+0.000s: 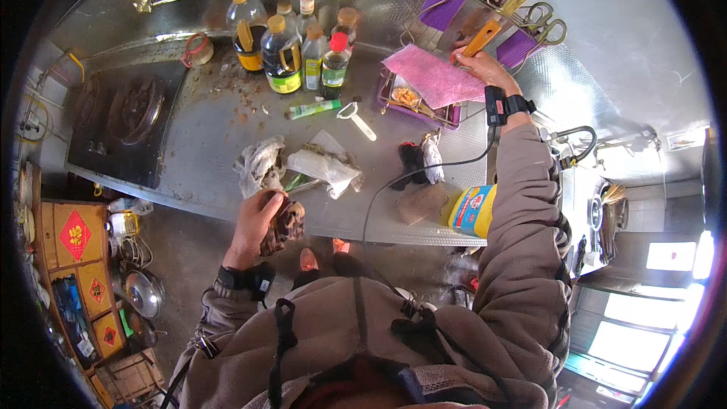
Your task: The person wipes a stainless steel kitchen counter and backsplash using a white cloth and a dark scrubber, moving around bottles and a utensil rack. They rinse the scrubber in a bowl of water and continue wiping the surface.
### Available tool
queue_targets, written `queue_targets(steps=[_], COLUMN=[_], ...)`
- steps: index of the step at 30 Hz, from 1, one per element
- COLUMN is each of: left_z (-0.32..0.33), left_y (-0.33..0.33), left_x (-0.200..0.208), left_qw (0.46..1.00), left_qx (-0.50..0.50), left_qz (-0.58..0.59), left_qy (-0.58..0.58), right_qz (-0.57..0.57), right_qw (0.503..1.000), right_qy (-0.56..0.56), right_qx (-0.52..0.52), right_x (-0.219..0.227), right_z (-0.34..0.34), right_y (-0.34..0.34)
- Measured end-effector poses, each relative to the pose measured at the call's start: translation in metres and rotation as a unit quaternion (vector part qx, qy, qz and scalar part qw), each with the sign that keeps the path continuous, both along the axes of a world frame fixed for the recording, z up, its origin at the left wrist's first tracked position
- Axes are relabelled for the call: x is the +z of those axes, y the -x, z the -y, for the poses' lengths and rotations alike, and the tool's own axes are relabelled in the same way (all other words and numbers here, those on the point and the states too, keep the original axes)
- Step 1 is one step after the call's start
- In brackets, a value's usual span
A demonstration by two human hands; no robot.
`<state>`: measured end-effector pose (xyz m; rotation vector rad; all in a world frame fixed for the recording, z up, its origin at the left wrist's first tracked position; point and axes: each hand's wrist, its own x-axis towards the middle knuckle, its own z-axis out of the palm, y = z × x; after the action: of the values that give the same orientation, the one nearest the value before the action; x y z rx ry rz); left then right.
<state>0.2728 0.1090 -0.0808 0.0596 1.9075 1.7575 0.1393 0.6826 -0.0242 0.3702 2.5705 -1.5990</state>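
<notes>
My left hand (255, 229), near the front edge of the metal counter, is closed on a bunched dark brown patterned cloth (285, 226). Just beyond it lie a crumpled grey rag (261, 164) and a clear plastic bag (326, 170). My right arm stretches to a purple rack at the far right. There my right hand (488, 70) has its fingers curled beside an orange handle (482, 36) and the upper edge of a pink cloth (432, 76). Which of these it grips, I cannot tell. The pink cloth partly covers a purple basket (454, 115).
Several sauce bottles (282, 57) stand at the back. A white peeler (357, 120), a green tube (314, 109) and a yellow tub (473, 210) are on the counter (212, 136). Scissors (541, 24) hang at the rack. A stove (129, 117) sits left. A black cable (401, 176) crosses the counter.
</notes>
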Motion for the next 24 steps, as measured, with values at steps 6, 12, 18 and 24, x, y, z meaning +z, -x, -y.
queue_targets(steps=[6,12,18,24], left_z=[-0.001,0.0,0.01,0.032], left_y=[-0.001,-0.002,-0.005,-0.01], left_x=[0.002,0.003,-0.001,-0.005], left_qw=[1.0,1.0,0.999,0.997], left_qx=[0.002,0.002,0.009,0.058], left_qz=[-0.014,0.015,0.037,0.042], left_qy=[-0.026,-0.025,-0.017,-0.013], right_qz=[0.148,0.083,0.004,0.12], right_qw=[0.984,0.99,0.988,0.976], right_qy=[-0.075,-0.051,0.016,-0.167], right_qx=[-0.065,-0.107,-0.151,-0.072], right_x=[0.017,0.013,-0.004,0.008], right_z=[-0.016,-0.023,-0.026,-0.052], right_y=[-0.004,-0.001,-0.009,-0.026])
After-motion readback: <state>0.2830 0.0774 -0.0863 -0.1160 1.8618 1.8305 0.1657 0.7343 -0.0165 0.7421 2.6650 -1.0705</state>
